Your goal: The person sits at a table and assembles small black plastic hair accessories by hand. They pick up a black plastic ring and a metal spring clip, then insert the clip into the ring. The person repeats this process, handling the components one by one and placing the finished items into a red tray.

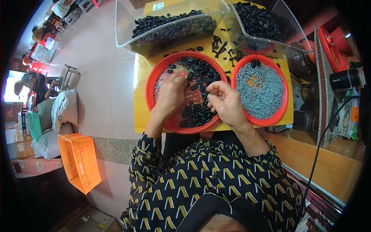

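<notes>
Small black parts [195, 116] lie in the larger red tray [150, 83], mostly across its middle and right half. Left hand [172, 94] over the tray's left half, fingers curled in, narrow; can't tell what it grips. Right hand [226, 102] at the tray's right edge, thumb and fingertips nearly together, narrow; can't tell if a part is pinched. Just right: smaller red tray [286, 96] full of grey screws [259, 94], 1 dark clump at its top. Both trays on yellow table [140, 77]. Behind: 2 clear bins [123, 29] holding more black pieces [170, 25], loose dark pieces [221, 49] scattered between. Orange crate [79, 162] on the floor [96, 89], left.
</notes>
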Demonstrator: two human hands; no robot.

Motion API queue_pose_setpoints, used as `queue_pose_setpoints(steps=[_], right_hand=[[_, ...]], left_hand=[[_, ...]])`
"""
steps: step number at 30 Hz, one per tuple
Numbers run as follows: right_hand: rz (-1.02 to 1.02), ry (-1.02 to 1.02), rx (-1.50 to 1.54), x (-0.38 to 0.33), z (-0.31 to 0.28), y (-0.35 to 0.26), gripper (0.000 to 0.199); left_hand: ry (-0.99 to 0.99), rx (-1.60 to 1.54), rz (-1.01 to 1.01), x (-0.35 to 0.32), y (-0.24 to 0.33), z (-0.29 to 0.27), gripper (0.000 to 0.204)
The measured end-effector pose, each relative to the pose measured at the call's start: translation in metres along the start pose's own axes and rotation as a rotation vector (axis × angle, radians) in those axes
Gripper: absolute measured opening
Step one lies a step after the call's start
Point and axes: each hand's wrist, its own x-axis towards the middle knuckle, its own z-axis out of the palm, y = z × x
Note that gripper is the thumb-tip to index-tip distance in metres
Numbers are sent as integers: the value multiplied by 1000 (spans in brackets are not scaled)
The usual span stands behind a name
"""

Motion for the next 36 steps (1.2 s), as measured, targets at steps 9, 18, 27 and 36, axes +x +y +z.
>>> queue_pose_setpoints(steps=[9, 18, 27, 36], right_hand=[[-325, 42, -236, 7, 10, 6, 11], [-278, 14, -359, 6, 24, -2, 7], [-317, 131, -324, 10, 26, 9, 7], [-276, 59, -404, 10, 12, 7, 7]], left_hand=[[-21, -876, -450, -22, 32, -18, 8], [104, -996, -473, -34, 39, -17, 10], [235, -1267, -563, -45, 33, 0, 17], [208, -1512, -617, -53, 29, -8, 27]])
